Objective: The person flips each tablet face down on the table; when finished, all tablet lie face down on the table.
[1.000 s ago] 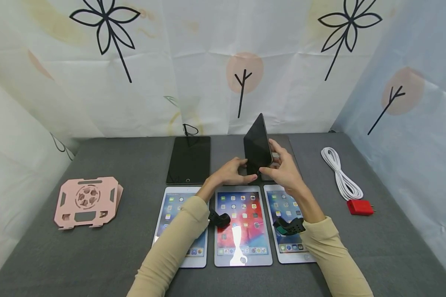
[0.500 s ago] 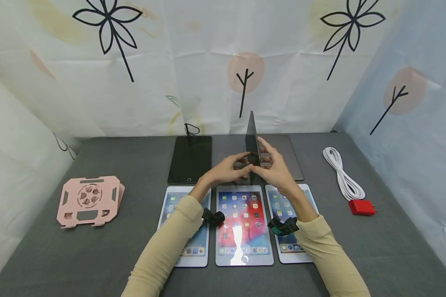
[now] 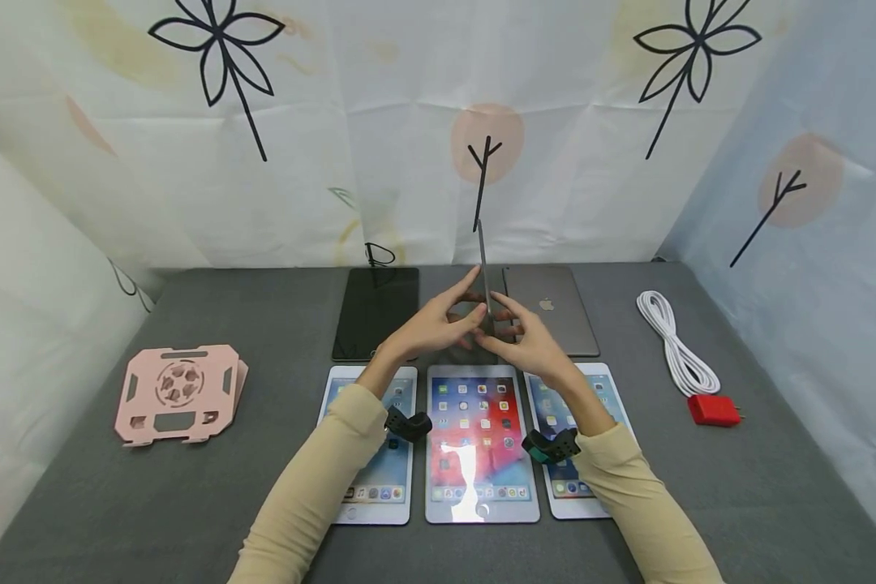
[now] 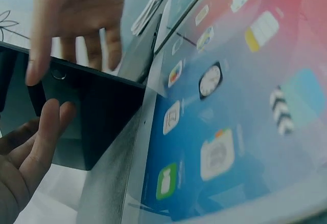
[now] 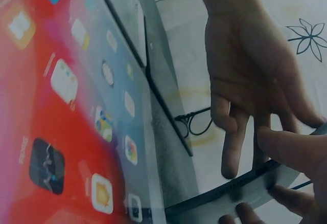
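Observation:
A dark tablet (image 3: 483, 258) stands upright, nearly edge-on in the head view, between both hands over the back row. My right hand (image 3: 529, 341) grips its near end, thumb over the near edge and fingers on the back side. My left hand (image 3: 432, 324) touches the screen side with its fingers fairly straight. In the left wrist view the black screen of the tablet (image 4: 107, 109) and its round home button show, with left fingertips close against the glass. The right wrist view catches the grey back of the tablet (image 5: 250, 193), its far part out of frame.
Three white tablets with lit screens line the front, including a middle tablet (image 3: 482, 446). Behind lie a black tablet (image 3: 375, 312) and a face-down grey tablet (image 3: 551, 308). A pink stand (image 3: 178, 393) is left; a coiled white cable (image 3: 675, 349) and red charger (image 3: 714, 410) are right.
The held tablet has turned from showing its dark screen to edge-on and shifted left. Both hands moved left with it, uncovering the grey tablet with the apple logo.

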`<act>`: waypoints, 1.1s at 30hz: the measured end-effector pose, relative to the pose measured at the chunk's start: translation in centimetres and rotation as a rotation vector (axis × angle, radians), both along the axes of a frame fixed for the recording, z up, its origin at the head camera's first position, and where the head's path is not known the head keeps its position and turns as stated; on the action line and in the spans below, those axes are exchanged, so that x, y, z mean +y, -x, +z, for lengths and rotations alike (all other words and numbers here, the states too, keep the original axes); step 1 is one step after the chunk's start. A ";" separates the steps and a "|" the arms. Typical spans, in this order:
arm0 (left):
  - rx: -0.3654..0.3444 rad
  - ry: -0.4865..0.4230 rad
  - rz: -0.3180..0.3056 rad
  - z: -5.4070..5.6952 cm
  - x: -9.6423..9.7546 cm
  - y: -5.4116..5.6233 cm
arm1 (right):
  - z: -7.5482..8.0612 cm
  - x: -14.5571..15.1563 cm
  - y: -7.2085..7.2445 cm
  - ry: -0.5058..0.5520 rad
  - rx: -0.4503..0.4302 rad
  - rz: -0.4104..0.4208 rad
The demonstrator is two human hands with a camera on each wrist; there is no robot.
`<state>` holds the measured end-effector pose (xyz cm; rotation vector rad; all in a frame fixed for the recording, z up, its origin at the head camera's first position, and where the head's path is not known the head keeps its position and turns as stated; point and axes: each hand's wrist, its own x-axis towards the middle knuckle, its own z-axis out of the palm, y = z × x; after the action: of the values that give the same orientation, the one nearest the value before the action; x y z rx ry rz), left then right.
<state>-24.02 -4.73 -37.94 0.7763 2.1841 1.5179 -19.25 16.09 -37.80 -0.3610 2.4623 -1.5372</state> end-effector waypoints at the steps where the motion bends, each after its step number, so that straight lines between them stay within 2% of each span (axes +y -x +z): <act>1: 0.000 0.003 -0.001 0.0 -0.1 0.0 | -0.1 0.0 0.0 -0.024 -0.007 0.008; 6: -0.002 0.022 -0.014 -0.1 -0.8 0.0 | -0.8 0.1 0.2 -0.176 -0.027 0.009; 10: 0.007 0.047 -0.021 0.0 -1.3 -0.1 | -1.2 0.2 0.2 -0.338 -0.023 -0.009; 14: 0.009 0.056 -0.009 0.1 -1.8 -0.3 | -1.4 0.3 0.3 -0.433 -0.046 -0.022; 19: 0.001 0.067 0.016 0.0 -2.4 -0.3 | -1.5 0.5 0.4 -0.443 -0.063 -0.010; 26: 0.005 0.067 0.026 -0.1 -3.6 -0.2 | -1.6 0.9 0.7 -0.456 -0.018 0.026; 33: 0.017 0.091 0.043 -0.4 -5.0 -0.2 | -1.8 1.0 0.8 -0.452 0.003 0.027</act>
<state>-23.87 -9.72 -38.38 0.7204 2.2784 1.4259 -20.07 17.09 -39.59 -0.3100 2.6923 -0.9254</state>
